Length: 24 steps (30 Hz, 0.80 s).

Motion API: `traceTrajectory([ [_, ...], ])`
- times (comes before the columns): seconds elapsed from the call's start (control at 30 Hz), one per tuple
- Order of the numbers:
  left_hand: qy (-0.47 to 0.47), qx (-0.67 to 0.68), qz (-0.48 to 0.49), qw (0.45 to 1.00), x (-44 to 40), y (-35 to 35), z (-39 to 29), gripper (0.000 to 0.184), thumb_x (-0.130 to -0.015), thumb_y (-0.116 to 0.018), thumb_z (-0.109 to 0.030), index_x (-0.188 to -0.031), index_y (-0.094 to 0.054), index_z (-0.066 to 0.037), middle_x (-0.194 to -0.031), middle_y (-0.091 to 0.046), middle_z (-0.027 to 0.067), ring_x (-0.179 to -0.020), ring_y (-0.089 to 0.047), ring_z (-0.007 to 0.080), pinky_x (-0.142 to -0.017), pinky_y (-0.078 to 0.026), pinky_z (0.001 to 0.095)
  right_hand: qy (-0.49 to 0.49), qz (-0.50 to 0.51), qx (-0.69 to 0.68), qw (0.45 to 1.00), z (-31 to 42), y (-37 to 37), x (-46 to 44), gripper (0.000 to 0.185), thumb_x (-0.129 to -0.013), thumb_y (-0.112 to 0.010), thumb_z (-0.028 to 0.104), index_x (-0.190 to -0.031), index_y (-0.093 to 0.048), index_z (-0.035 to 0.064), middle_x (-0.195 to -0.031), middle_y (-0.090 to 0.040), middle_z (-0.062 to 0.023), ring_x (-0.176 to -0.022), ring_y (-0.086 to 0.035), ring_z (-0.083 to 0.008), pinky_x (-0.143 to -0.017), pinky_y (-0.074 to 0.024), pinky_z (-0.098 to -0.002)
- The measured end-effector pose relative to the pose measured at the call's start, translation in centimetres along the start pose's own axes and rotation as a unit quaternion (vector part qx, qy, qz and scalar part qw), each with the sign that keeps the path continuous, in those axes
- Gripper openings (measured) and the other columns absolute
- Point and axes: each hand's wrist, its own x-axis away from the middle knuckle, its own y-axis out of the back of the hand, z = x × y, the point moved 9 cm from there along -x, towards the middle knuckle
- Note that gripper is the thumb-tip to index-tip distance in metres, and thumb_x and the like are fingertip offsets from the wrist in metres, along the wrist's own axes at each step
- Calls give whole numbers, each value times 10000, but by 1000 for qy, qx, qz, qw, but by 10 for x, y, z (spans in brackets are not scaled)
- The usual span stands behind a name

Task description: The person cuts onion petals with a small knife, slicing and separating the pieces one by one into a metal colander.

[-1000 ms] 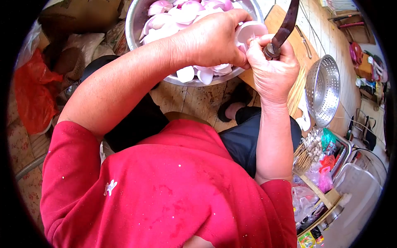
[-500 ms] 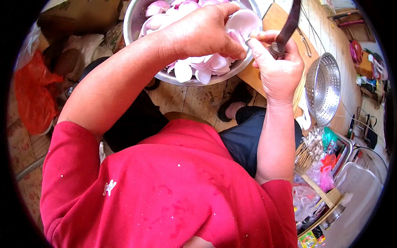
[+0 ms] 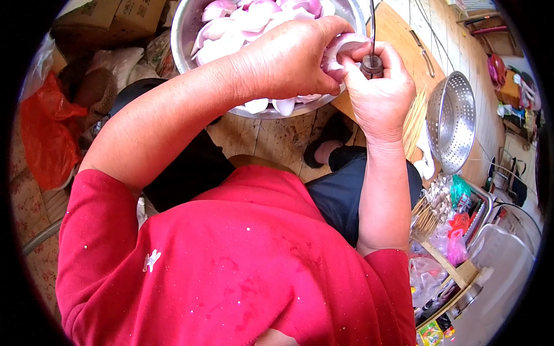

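Observation:
A curved piece of purple-white onion (image 3: 345, 46) is gripped between the thumb and fingers of my left hand (image 3: 291, 57), over the right side of a metal bowl (image 3: 180, 43). My right hand (image 3: 384, 95) is closed around the short handle of a knife (image 3: 372, 64). Its dark blade points away from me and shows nearly edge-on. The right thumb and fingertips are at the onion piece's right edge; whether they pinch it too is hard to see. Many separated onion layers (image 3: 222, 34) lie in the bowl, partly covered by my left hand and forearm.
Right of the bowl is a wooden board (image 3: 398, 29) with another knife (image 3: 424, 55) and thin wooden skewers (image 3: 414, 124). A metal colander (image 3: 453, 124) stands tilted beside it. Skewered food (image 3: 441, 199) lies lower right; a red plastic bag (image 3: 49, 135) is at left.
The onion piece has turned from facing me to a more edge-on tilt. My right hand has shifted slightly left and down, and the knife blade has swung from slanting right to nearly straight.

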Motion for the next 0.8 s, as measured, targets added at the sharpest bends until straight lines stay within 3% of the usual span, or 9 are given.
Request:
traceTrajectory([
  [0.1,36,-27,18,999,2,4,-3,706,-683,-820,-101,-1307,-497,-36,-915,-671,128,-675,-660,148,-575,-521,300,-15,-2,-23,1000,-5,-1,-1,143,-752,-765,74,-804,-632,69,-665,-606,59,-601,-527,-8,-550,-451,-203],
  [0.37,11,-21,-4,1000,-1,6,3,719,-678,-820,-94,-1315,-491,-44,-982,-672,139,-710,-684,177,-616,-543,306,-70,5,-110,991,-14,-5,1,146,-759,-758,53,-787,-615,61,-679,-588,68,-612,-511,3,-545,-431,-186],
  [0.43,14,-22,1,1000,-1,6,3,719,-679,-820,-91,-1317,-492,-47,-999,-671,137,-724,-687,177,-623,-545,307,-67,26,-119,990,-13,-7,2,183,-808,-745,20,-882,-581,53,-782,-645,-38,-529,-548,-79,-475,-427,-201],
  [0.47,22,-23,5,999,-1,5,4,716,-681,-820,-84,-1317,-493,-49,-1024,-666,136,-765,-690,181,-646,-549,306,-68,26,-119,990,-11,-7,2,183,-808,-745,20,-882,-581,53,-782,-645,-38,-529,-548,-79,-475,-427,-201],
  [0.57,26,-18,11,999,-2,4,7,709,-687,-816,-70,-1320,-495,-52,-1069,-657,132,-851,-688,187,-701,-554,303,-115,33,-205,972,-16,-10,4,183,-818,-715,-17,-893,-563,52,-764,-623,-51,-505,-528,-99,-460,-408,-217],
  [0.63,22,-13,11,1000,-2,3,10,706,-691,-812,-62,-1322,-495,-53,-1089,-653,128,-895,-684,188,-732,-555,301,-145,47,-279,948,-23,-11,5,158,-798,-722,-7,-864,-589,47,-710,-604,-16,-502,-541,-81,-466,-436,-223],
  [0.7,25,83,17,996,-2,1,12,705,-694,-800,-38,-1330,-496,-55,-1111,-650,120,-945,-673,189,-774,-552,299,-156,56,-334,928,-22,-11,5,164,-802,-711,-22,-879,-582,44,-713,-601,-26,-496,-538,-91,-462,-434,-225],
  [0.8,41,21,31,998,-4,1,13,709,-693,-786,-19,-1339,-496,-58,-1131,-649,113,-962,-665,177,-785,-551,301,-182,68,-406,893,-18,-10,7,180,-809,-687,-46,-900,-562,47,-713,-593,-47,-484,-524,-108,-459,-425,-240],
])
